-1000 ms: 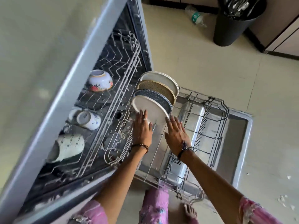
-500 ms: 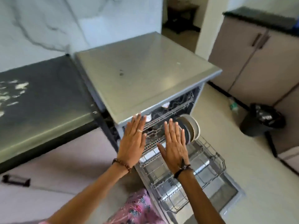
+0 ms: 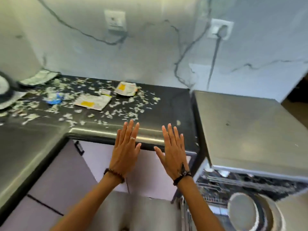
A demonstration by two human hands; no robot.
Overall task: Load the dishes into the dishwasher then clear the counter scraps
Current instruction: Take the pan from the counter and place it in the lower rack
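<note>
Both hands have lifted away from the plates (image 3: 245, 212) racked in the open dishwasher (image 3: 250, 130) at lower right, and now the left hand (image 3: 125, 152) and right hand (image 3: 173, 155) hover empty, fingers straight, before the counter's (image 3: 166, 105) front edge, scraps (image 3: 116, 112) strewn toward its back left.

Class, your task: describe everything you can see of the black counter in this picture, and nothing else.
The black counter is a dark, glossy slab with a rounded front edge that catches the light. It runs along the marbled wall and bends toward the viewer at the left. Pale scraps lie scattered over most of it, among flat packets with yellow labels and a crumpled blue wrapper. Its right end is mostly bare. Neither hand plainly touches it.
</note>
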